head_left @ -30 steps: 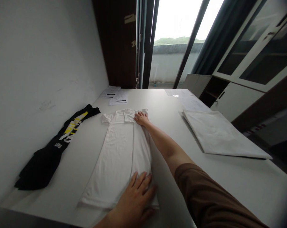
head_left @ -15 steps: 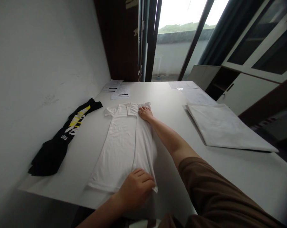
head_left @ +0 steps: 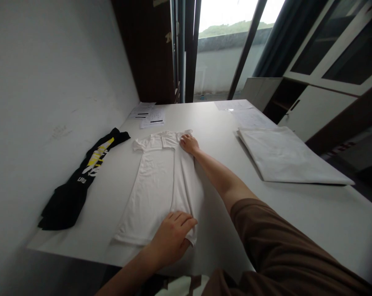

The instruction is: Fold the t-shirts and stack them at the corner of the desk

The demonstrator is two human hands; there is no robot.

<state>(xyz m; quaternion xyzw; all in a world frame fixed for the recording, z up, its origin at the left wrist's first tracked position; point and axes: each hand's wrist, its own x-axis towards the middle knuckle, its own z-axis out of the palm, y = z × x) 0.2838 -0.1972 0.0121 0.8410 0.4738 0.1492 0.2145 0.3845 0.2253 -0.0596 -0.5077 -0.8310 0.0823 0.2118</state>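
A white T-shirt [head_left: 151,176] lies face down on the table, its right side folded inward in a long strip with the sleeve laid over the upper part. My left hand [head_left: 174,234] rests at the hem's right corner, fingers stretched over the cloth and thumb hidden beneath. Up at the shoulder, my right hand [head_left: 190,144] presses on the folded edge with its fingers laid on the fabric. Left of the shirt, a black garment [head_left: 68,197] with a yellow and white print is folded into a narrow strip.
The white table [head_left: 216,230] meets a wall [head_left: 50,82] on the left. A flat white folded cloth or bag [head_left: 293,158] lies on the right. Printed papers [head_left: 151,117] sit at the far left, more sheets [head_left: 250,115] at the far right. Cabinets [head_left: 321,109] stand beyond.
The shirt's lower right corner and my left hand have shifted slightly left, and the left fingers lie flatter. My right hand stays at the shoulder. The view has tilted slightly.
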